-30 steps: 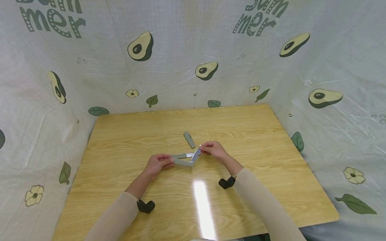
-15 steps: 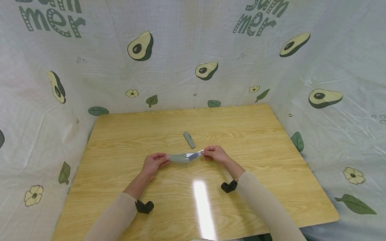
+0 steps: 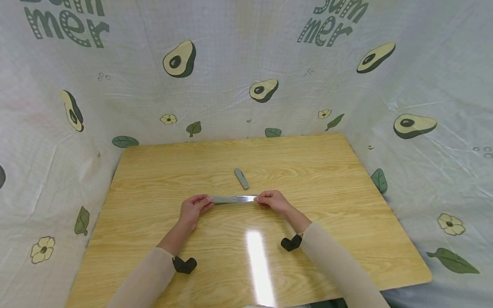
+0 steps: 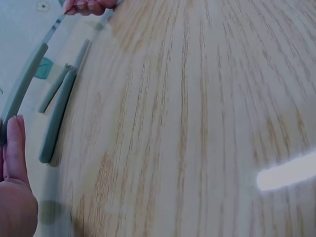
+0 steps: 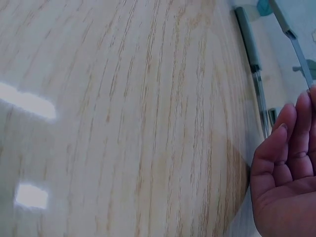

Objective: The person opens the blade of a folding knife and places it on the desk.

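Observation:
A folding knife (image 3: pixel 224 199) with a grey-green handle is held level above the table, its blade in line with the handle. My left hand (image 3: pixel 193 209) pinches the handle's end, while my right hand (image 3: pixel 274 201) pinches the blade near its tip. Beneath it, an unfolded knife (image 4: pixel 58 116) of the same kind lies on the wood, clear in both wrist views but mostly covered by the held one in the head view. Farther back lies a folded knife (image 3: pixel 241 179).
The wooden table (image 3: pixel 173 167) has a bright light reflection (image 3: pixel 259 265) near its front. A pale curtain (image 3: pixel 223 55) printed with avocados and leaves hangs round its back and sides. Black straps with blocks sit at both wrists.
The held knife's blade has swung from an angle to a straight line with its handle. Both hands have shifted slightly, the left one a little to the left. The folded knife stays put.

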Tool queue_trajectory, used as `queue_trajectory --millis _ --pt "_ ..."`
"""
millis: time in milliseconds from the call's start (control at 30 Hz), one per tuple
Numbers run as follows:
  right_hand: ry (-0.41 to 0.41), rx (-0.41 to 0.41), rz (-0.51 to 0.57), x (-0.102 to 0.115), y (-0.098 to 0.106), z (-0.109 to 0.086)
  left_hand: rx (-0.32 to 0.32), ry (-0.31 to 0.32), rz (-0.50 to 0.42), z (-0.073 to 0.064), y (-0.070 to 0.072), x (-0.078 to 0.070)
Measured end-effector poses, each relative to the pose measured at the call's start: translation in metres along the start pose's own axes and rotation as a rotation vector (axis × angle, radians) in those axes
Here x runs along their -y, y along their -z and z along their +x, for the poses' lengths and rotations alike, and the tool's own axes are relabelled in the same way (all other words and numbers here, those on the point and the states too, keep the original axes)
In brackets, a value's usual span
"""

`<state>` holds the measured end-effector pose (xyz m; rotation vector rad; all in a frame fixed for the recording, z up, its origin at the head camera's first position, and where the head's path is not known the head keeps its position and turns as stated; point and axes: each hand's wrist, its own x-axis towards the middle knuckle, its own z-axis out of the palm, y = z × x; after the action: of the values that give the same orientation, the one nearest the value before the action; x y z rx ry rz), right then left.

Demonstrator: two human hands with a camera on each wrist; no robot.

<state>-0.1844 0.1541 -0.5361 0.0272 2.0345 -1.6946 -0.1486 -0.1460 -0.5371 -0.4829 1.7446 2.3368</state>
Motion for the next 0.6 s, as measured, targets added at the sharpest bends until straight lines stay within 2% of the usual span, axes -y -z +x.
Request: queue_trajectory --millis 400,600 --pt "0.002 0.001 -0.003 0.004 0.0004 -0.0029 0.021 -0.012 0.001 -0.0019 0.0011 -0.0021" --pt "0.043 0.017 0.122 0.0031 -0.0003 -0.0035 0.019 -0.009 0.033 -0.0037 0.0017 0.0018"
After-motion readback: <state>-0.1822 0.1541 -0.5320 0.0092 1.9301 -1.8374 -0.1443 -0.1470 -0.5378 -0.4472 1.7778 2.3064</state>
